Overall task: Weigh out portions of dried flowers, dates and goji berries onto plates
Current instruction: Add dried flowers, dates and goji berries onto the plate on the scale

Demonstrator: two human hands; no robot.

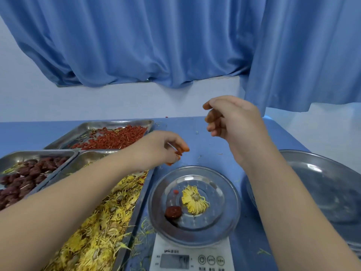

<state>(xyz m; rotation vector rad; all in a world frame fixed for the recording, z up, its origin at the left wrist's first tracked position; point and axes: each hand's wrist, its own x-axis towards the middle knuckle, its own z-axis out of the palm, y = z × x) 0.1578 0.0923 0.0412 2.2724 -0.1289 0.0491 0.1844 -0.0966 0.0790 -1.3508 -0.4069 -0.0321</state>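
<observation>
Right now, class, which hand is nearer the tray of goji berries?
Left. The left hand hovers just past the right edge of the goji tray; the right hand hangs farther right.

You have only one camera, worn on your head. It looks forward and down over the blue table (pixel 214 137) toward the curtain (pixel 156 45) behind it. It is near the work: the lower edge cuts the scale (pixel 192 249), and your arms fill the two lower corners, with the left hand (pixel 166 149) and right hand (pixel 232 118) near the middle.
</observation>
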